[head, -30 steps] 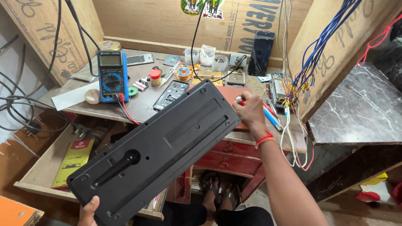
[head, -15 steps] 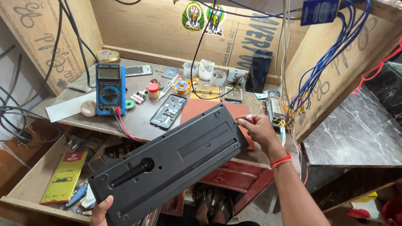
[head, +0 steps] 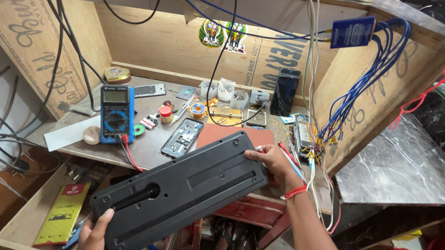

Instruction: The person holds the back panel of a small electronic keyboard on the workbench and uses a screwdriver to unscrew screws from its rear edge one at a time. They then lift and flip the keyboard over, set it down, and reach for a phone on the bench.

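Spanning the foreground, a long black panel (head: 179,195) is held underside up, tilted above the open drawer (head: 18,221) and workbench (head: 146,151). Its lower end is gripped by the left hand (head: 95,234), thumb over the edge; its upper end by the right hand (head: 273,164), fingers curled. The casing appears closed, no opening yet begun. A blue multimeter (head: 116,114) lies behind.

Red band (head: 295,192) on right wrist
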Demonstrator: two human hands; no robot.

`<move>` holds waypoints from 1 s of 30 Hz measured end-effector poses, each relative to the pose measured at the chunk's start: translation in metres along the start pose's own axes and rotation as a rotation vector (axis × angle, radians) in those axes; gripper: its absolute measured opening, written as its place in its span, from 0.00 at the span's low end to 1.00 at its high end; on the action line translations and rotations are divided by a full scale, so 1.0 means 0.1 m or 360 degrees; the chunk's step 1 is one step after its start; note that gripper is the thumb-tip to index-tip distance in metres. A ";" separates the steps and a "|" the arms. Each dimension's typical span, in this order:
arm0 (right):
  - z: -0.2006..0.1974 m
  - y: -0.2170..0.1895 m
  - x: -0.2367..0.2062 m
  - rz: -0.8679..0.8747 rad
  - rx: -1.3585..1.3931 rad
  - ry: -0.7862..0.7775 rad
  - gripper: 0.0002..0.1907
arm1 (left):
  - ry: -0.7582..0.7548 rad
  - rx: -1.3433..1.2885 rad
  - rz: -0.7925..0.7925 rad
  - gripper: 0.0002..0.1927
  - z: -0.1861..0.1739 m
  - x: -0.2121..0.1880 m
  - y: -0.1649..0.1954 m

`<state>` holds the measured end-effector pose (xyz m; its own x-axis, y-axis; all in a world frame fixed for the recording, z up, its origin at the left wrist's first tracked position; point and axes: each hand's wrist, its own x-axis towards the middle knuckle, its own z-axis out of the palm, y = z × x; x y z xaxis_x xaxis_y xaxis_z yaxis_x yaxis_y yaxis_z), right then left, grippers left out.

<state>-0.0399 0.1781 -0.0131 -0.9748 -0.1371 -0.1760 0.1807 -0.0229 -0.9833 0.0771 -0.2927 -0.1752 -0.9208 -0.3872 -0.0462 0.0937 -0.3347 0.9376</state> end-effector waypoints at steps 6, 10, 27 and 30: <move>-0.08 0.05 0.02 -0.0124 -0.0046 0.0091 0.16 | 0.0551 0.1122 0.1366 0.36 0.86 -0.31 0.43; -0.09 0.06 -0.06 -0.0157 0.0008 0.0082 0.15 | -0.0026 0.1140 0.1388 0.34 1.85 -0.38 0.85; -0.61 0.46 0.37 -0.0347 0.0336 -0.0149 0.17 | -0.1000 0.2048 0.0660 0.47 3.34 0.04 1.18; -0.67 0.53 0.45 -0.0402 0.0388 -0.0157 0.17 | -0.0970 0.2024 0.0724 0.42 3.38 0.02 1.15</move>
<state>-0.0829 0.2376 -0.0758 -0.9775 -0.1914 0.0882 -0.0268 -0.3020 -0.9529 -0.0421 -0.0418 0.0487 -0.9472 0.2693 0.1741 0.3207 0.7970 0.5118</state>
